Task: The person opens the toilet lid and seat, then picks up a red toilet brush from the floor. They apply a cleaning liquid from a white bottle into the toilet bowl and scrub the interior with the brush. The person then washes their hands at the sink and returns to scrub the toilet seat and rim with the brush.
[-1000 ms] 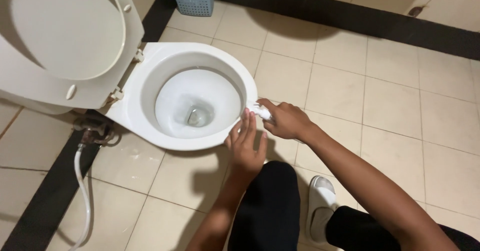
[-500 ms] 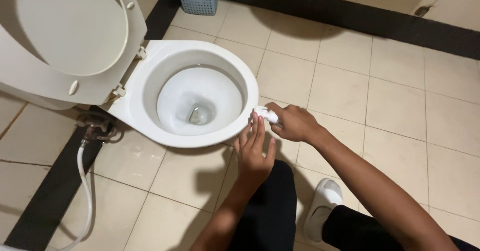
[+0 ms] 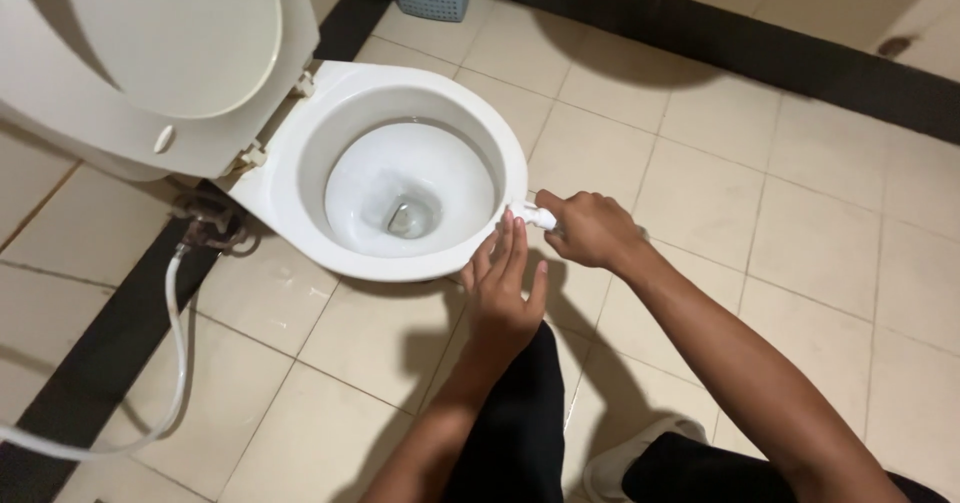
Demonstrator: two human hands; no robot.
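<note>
- Head view: right hand gripping small white wad, pressed against toilet bowl rim at 3 o'clock.
- Left hand open flat, fingertips touching rim just beside wad.
- Seat lid raised, 10 o'clock.

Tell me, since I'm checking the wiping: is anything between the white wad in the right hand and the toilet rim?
Nothing visible. The right hand presses the white wad against the rim, and the left hand rests just below it, not between.
</note>
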